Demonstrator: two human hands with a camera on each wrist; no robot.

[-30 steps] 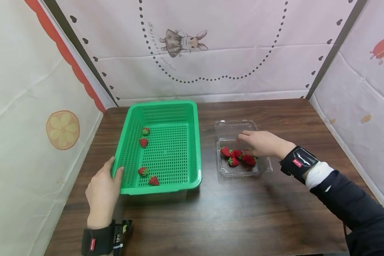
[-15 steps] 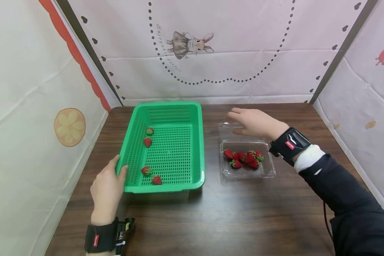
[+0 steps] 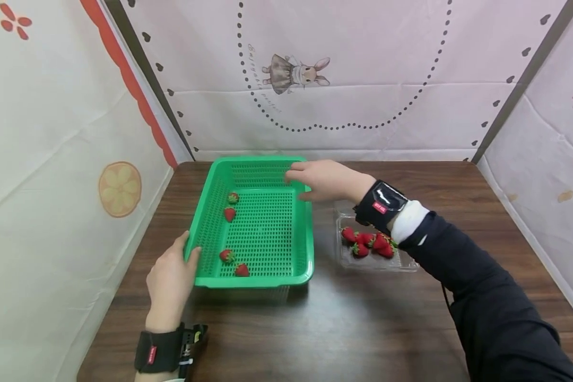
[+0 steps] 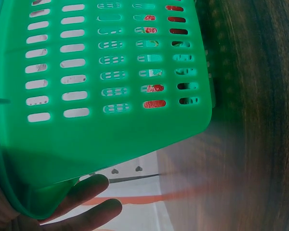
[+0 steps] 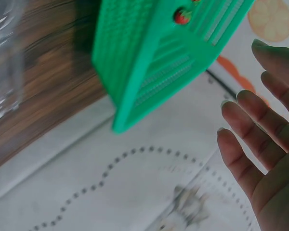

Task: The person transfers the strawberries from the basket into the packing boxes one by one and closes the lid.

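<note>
Currently left hand (image 3: pixel 169 278) grips the near-left rim of the green perforated plastic basket (image 3: pixel 272 273) at the worktop's (image 3: pixel 344 323) left, steadying it; right hand (image 3: pixel 322 180), fingers straight, empty, hovers over its far-right corner.

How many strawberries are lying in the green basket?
4, all along the left side of the green basket: two toward the back, two near the front. The right hand above the far corner might hide another.

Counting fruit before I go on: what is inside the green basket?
Four strawberries lie along the left side of the green basket. The right hand covers a little of its far right corner.
</note>
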